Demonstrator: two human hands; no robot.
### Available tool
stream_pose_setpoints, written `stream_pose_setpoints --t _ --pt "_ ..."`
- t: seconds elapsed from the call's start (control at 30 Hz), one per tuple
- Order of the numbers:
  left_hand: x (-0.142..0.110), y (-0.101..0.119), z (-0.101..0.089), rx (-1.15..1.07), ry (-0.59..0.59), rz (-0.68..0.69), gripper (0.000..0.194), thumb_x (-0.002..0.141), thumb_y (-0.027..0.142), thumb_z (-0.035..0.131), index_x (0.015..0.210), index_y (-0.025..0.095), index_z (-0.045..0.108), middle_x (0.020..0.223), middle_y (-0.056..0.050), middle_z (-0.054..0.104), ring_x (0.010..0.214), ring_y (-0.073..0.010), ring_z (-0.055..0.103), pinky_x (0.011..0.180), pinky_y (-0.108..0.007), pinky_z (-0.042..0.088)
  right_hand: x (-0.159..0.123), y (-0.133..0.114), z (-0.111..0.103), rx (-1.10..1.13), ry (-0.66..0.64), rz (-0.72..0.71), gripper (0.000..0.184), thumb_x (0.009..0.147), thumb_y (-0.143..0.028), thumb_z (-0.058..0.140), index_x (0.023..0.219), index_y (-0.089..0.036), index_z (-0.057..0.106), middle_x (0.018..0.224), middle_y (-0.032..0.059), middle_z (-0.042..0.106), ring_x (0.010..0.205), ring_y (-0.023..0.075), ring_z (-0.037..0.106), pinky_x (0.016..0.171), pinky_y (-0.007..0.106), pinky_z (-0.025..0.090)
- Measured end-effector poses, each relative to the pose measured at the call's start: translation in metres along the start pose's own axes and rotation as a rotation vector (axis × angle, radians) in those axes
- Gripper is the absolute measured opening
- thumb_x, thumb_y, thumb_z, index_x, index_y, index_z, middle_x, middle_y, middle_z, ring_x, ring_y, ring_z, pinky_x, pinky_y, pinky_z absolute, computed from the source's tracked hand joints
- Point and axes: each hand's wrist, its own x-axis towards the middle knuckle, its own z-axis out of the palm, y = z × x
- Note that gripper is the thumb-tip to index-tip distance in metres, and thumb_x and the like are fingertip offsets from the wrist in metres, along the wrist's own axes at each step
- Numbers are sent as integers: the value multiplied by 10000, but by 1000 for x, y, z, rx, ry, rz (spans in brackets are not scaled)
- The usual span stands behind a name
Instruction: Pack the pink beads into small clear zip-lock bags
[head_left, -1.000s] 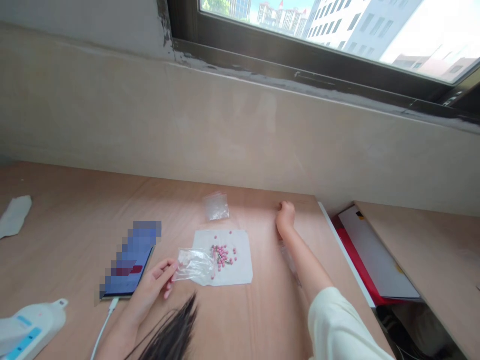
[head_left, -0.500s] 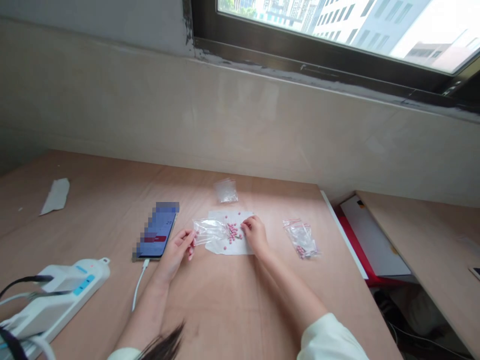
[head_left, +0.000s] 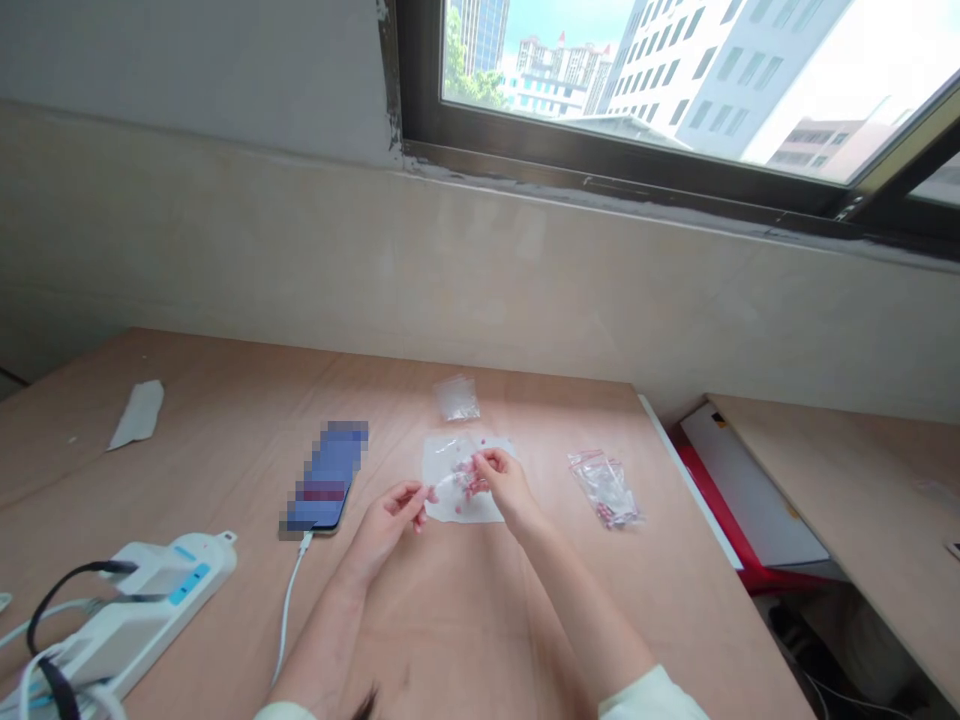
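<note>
My left hand point(head_left: 386, 525) and right hand point(head_left: 504, 482) are both pinched shut on a crinkled clear plastic bag point(head_left: 452, 483), its thin film stretched between them just above a matte white paper sheet point(head_left: 442, 503) on the plywood table point(head_left: 225, 400). Small round pink pills point(head_left: 466, 466) show around my right fingers, half blurred by the film. At three o'clock from the sheet lies a ziplock bag point(head_left: 604, 488) with red-edged seal and more pills; at twelve o'clock, a small clear bag point(head_left: 456, 398); at nine o'clock, a phone point(head_left: 326, 475).
</note>
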Motion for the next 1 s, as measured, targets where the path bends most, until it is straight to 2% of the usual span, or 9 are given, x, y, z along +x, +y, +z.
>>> stream_pose_setpoints --t 0.1,0.23,0.3,0.37,0.47,0.63,0.77,0.87,1.0 --pt "2 0 -8 72 -37 -35 270 643 381 583 780 150 614 749 -37 616 601 -115 520 614 -239 432 -1 -5 -8 -82 53 -91 177 606 -334 578 606 -171 510 559 -9 509 489 100 456 484 238 362" --pt "11 14 -8 110 70 35 312 687 409 518 863 165 601 878 -60 624 707 -143 537 706 -257 414 -11 -12 -11 -305 48 -201 91 611 -267 580 575 -184 564 554 -8 528 542 120 457 537 252 351" --pt "15 25 0 165 -11 55 292 678 408 528 826 167 603 837 -44 621 718 -150 539 667 -235 412 -16 -15 -8 -359 24 -224 70 604 -259 594 600 -189 588 592 0 558 574 128 470 557 254 353" --pt "19 34 7 225 -48 59 253 670 406 535 709 164 599 702 -14 604 658 -143 533 603 -216 401 -19 -16 -6 -356 8 -220 80 603 -265 601 624 -188 598 635 10 582 602 134 487 573 255 359" --pt "25 39 12 231 -21 64 236 665 392 542 640 161 582 619 10 572 607 -126 518 564 -203 384 -17 -16 -6 -264 -12 -168 115 613 -288 598 634 -176 585 622 9 579 593 129 502 575 252 368" --pt "30 38 7 166 12 65 224 663 374 548 646 152 571 602 20 548 544 -95 481 542 -193 377 -13 -14 -12 -125 -95 -19 185 614 -336 598 606 -157 552 588 -1 567 563 111 512 551 236 363" --pt "31 34 3 69 20 46 248 669 384 543 747 148 553 574 38 512 461 -73 443 492 -198 373 -19 -13 -9 -77 -180 31 210 636 -361 576 675 -156 566 638 11 595 572 109 533 553 233 373" --pt "29 26 2 23 -31 23 290 668 372 552 860 155 532 587 40 517 466 -76 458 488 -203 386 -25 -10 -5 -57 -166 58 205 619 -350 589 661 -151 555 592 -2 577 491 89 499 501 223 365" --pt "24 13 0 38 -103 3 255 660 343 572 826 151 541 672 17 547 525 -81 498 522 -205 404 -31 0 -4 -21 -79 137 186 592 -313 603 634 -150 524 528 -32 518 414 60 430 409 195 327"
